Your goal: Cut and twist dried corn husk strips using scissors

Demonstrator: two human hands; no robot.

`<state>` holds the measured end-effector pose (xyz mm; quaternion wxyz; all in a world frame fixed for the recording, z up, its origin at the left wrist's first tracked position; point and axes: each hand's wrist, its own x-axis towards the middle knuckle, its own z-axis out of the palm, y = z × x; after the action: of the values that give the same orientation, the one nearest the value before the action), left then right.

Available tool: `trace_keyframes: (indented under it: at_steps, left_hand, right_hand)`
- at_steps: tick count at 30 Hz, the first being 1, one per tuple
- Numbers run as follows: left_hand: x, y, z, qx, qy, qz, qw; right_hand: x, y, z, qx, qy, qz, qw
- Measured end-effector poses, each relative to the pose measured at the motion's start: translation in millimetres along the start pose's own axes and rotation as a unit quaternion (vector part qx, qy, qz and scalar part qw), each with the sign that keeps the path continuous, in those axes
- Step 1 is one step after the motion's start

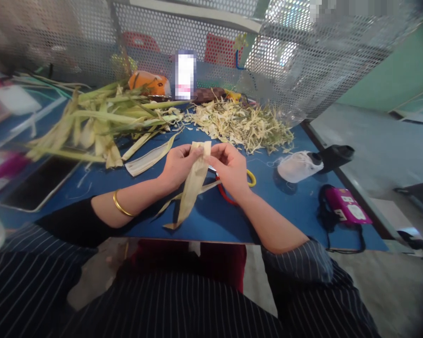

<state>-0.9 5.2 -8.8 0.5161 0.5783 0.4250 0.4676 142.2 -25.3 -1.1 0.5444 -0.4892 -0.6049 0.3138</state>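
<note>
A pale dry leaf strip [191,190] was in the centre of the frame, above the desk [218,223], with its long end hanging toward the bottom. The left hand [179,164] held its upper part between thumb and fingers, so this grip was narrow. The right hand [231,170] pinched the same upper end from the other side, also with a narrow grip. Beneath the right hand lay scissors [251,178], partly hidden, with red and yellow handles. Just left of the left hand, a flat leaf piece [150,158] rested on the desk. Further to the upper left was a pile of long leaves [105,119], and at the upper centre-right, a heap of shreds [239,126]. At the right of the frame were a white bundle [296,167] and a purple packet [350,206]. A perforated metal panel [186,30] stood at the top.
</note>
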Motion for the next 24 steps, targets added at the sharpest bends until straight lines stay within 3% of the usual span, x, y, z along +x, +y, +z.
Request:
trace_keyframes:
  at_steps: [2, 5, 11, 18, 24]
  left_hand:
    - [1, -1, -1.0, 0.032, 0.013, 0.030, 0.999]
    - [0, 0, -0.5, 0.029, 0.021, 0.025, 0.999]
    - [-3, -4, 3.9, -0.012, -0.032, -0.017, 0.999]
    - [-1, -7, 2.4, 0.022, -0.011, 0.005, 1.000]
    - [1, -3, 1.0, 0.042, 0.017, 0.008, 0.999]
  right_hand:
    - [0, 3, 1, -0.004, -0.029, 0.039, 0.999]
    - [0, 5, 2, -0.041, -0.037, 0.044, 0.998]
    - [-1, 3, 0, -0.092, 0.029, 0.002, 0.995]
    - [-6, -4, 1, -0.149, 0.060, -0.085, 0.983]
    - [-8, -6, -1, -0.140, 0.065, -0.108, 0.982]
